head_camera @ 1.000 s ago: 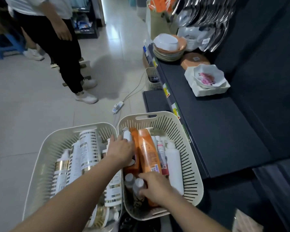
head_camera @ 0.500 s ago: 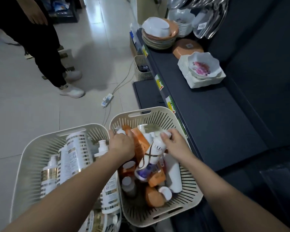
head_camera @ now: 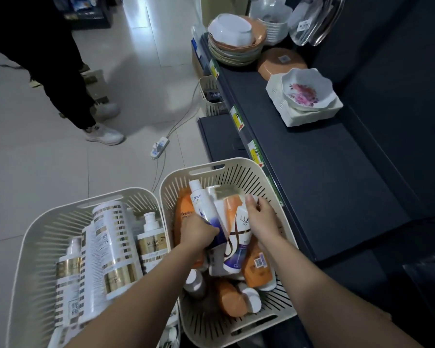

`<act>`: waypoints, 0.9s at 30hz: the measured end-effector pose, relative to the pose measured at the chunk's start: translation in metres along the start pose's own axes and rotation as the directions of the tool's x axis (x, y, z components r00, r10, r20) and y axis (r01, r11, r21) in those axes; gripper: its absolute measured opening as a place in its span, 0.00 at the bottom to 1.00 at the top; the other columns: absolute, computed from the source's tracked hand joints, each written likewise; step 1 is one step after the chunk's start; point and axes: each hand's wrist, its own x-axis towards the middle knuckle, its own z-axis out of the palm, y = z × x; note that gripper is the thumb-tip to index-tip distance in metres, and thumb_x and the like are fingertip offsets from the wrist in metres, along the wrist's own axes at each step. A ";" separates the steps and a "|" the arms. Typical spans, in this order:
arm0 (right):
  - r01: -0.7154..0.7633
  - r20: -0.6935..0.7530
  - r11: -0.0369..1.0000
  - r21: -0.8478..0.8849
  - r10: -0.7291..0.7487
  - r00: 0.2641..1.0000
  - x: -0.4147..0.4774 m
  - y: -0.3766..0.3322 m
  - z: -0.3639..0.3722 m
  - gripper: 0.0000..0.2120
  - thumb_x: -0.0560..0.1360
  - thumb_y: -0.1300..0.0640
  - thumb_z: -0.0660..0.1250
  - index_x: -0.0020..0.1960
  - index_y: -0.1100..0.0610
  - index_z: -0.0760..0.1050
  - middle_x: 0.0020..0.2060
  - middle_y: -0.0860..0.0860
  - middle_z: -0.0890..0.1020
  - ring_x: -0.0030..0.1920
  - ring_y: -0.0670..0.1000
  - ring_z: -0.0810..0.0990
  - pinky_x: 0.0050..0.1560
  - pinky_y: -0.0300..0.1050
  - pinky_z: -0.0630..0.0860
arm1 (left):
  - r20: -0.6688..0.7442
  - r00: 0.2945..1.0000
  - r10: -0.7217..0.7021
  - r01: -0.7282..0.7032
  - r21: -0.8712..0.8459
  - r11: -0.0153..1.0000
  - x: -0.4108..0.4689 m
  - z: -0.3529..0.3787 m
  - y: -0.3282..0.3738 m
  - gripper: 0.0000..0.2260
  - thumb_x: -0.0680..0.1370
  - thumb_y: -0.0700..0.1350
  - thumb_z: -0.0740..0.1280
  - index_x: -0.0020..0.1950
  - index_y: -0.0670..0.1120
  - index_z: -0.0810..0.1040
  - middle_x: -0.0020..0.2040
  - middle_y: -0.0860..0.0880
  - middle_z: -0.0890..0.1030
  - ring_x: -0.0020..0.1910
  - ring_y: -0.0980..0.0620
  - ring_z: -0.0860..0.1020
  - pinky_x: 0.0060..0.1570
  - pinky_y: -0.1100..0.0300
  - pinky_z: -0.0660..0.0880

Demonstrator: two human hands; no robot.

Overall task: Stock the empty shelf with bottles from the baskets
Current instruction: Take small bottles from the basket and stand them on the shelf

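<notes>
Pale tiled floor [head_camera: 35,172] (power strip [head_camera: 160,146] on it); dark shelf [head_camera: 324,184] at right.

Dim indoor light. Glare streak on floor tiles [head_camera: 141,23] at 11 o'clock; a soft shadow [head_camera: 136,74] spreads just below it. The shelf [head_camera: 324,177] at 3 o'clock reads near-black; the bowl stack [head_camera: 236,38] at 12 o'clock is motion-blurred. Edges bow, wide-angle.

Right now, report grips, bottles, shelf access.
Left grip holds Dove bottle. Right grip holds Lux bottle, both in right basket. Shelf beside basket; floral bowl farther along.
</notes>
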 end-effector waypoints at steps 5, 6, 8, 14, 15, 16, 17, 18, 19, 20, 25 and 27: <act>-0.049 0.025 0.996 0.069 0.047 0.999 0.011 0.017 0.006 0.13 0.83 0.46 0.56 0.52 0.52 0.75 0.40 0.52 0.80 0.38 0.51 0.78 0.35 0.44 0.72 | -0.022 0.999 -0.042 0.037 -0.160 0.986 0.013 0.001 0.003 0.18 0.75 0.48 0.71 0.59 0.44 0.68 0.54 0.45 0.78 0.50 0.44 0.79 0.49 0.48 0.80; -0.062 0.034 0.996 0.071 0.060 0.998 0.013 0.018 0.007 0.12 0.82 0.46 0.57 0.53 0.52 0.75 0.39 0.52 0.80 0.37 0.51 0.79 0.36 0.46 0.74 | -0.023 0.999 -0.044 0.040 -0.149 0.988 0.016 0.002 0.004 0.19 0.75 0.49 0.71 0.61 0.44 0.69 0.55 0.45 0.78 0.52 0.44 0.79 0.51 0.47 0.80; -0.087 0.067 0.992 0.089 0.081 0.994 0.013 0.021 0.008 0.10 0.81 0.48 0.61 0.56 0.53 0.74 0.42 0.51 0.82 0.40 0.51 0.81 0.40 0.49 0.80 | -0.002 0.999 -0.052 0.052 -0.126 0.991 0.023 0.001 0.005 0.19 0.74 0.50 0.71 0.61 0.43 0.72 0.55 0.44 0.79 0.51 0.44 0.79 0.52 0.48 0.79; 0.015 0.118 0.975 -0.223 0.012 0.993 -0.003 0.039 0.001 0.36 0.69 0.48 0.77 0.73 0.51 0.66 0.65 0.49 0.70 0.60 0.49 0.74 0.55 0.45 0.75 | 0.054 0.998 -0.023 0.029 -0.121 0.992 0.018 0.003 0.009 0.17 0.69 0.42 0.77 0.51 0.42 0.73 0.47 0.45 0.80 0.47 0.45 0.80 0.52 0.47 0.79; 0.009 0.095 0.949 -0.316 0.022 0.995 -0.008 0.043 0.004 0.40 0.66 0.44 0.78 0.73 0.50 0.66 0.65 0.49 0.69 0.63 0.51 0.73 0.57 0.47 0.74 | 0.060 0.998 -0.020 0.028 -0.139 0.990 0.015 0.004 0.009 0.18 0.69 0.41 0.77 0.51 0.43 0.71 0.45 0.46 0.79 0.47 0.46 0.79 0.51 0.48 0.79; 0.007 0.088 0.935 -0.354 0.025 0.996 -0.014 0.048 0.007 0.41 0.63 0.40 0.78 0.71 0.50 0.66 0.64 0.49 0.70 0.63 0.51 0.73 0.57 0.47 0.74 | 0.075 0.997 -0.024 0.037 -0.177 0.984 0.013 0.005 0.006 0.19 0.69 0.40 0.77 0.51 0.44 0.69 0.45 0.47 0.78 0.47 0.47 0.78 0.51 0.48 0.78; 0.020 0.114 0.931 -0.363 0.023 0.993 -0.019 0.052 0.011 0.42 0.60 0.38 0.78 0.69 0.49 0.68 0.62 0.48 0.73 0.62 0.51 0.75 0.57 0.48 0.75 | 0.099 0.995 -0.022 0.043 -0.216 0.975 0.013 0.006 0.003 0.21 0.68 0.40 0.77 0.53 0.44 0.69 0.46 0.46 0.78 0.47 0.47 0.79 0.51 0.48 0.78; 0.042 0.135 0.923 -0.381 0.011 0.991 -0.022 0.057 0.015 0.40 0.60 0.38 0.78 0.67 0.49 0.69 0.61 0.47 0.75 0.60 0.50 0.77 0.56 0.48 0.77 | 0.123 0.992 -0.029 0.059 -0.250 0.966 0.013 0.006 0.000 0.22 0.68 0.41 0.78 0.54 0.44 0.69 0.47 0.46 0.79 0.48 0.47 0.79 0.52 0.46 0.79; 0.052 0.143 0.913 -0.404 0.007 0.990 -0.026 0.060 0.017 0.36 0.62 0.40 0.79 0.65 0.50 0.70 0.59 0.47 0.77 0.58 0.50 0.78 0.55 0.48 0.77 | 0.138 0.990 -0.025 0.063 -0.281 0.958 0.012 0.005 -0.002 0.22 0.68 0.41 0.77 0.54 0.45 0.68 0.48 0.47 0.79 0.49 0.46 0.79 0.53 0.45 0.79; 0.048 0.136 0.909 -0.415 0.010 0.991 -0.027 0.062 0.017 0.32 0.64 0.44 0.79 0.64 0.51 0.71 0.58 0.47 0.78 0.56 0.50 0.79 0.53 0.46 0.78 | 0.161 0.987 -0.020 0.068 -0.298 0.952 0.010 0.003 -0.004 0.21 0.70 0.41 0.76 0.55 0.47 0.68 0.48 0.48 0.78 0.50 0.46 0.79 0.54 0.44 0.78; -0.109 0.109 0.962 -0.249 0.139 0.984 -0.030 0.062 0.016 0.22 0.67 0.53 0.78 0.58 0.50 0.76 0.52 0.46 0.83 0.50 0.48 0.82 0.53 0.49 0.81 | 0.328 0.944 0.039 0.102 -0.400 0.911 0.002 -0.003 -0.015 0.14 0.77 0.43 0.69 0.62 0.45 0.73 0.53 0.43 0.82 0.52 0.42 0.81 0.55 0.41 0.78; -0.137 0.094 0.972 -0.188 0.157 0.983 -0.034 0.064 0.018 0.21 0.67 0.53 0.77 0.58 0.49 0.76 0.51 0.46 0.83 0.50 0.49 0.82 0.52 0.49 0.81 | 0.374 0.926 0.045 0.135 -0.440 0.888 -0.002 -0.007 -0.020 0.14 0.78 0.42 0.67 0.63 0.42 0.74 0.53 0.41 0.83 0.52 0.41 0.82 0.54 0.42 0.79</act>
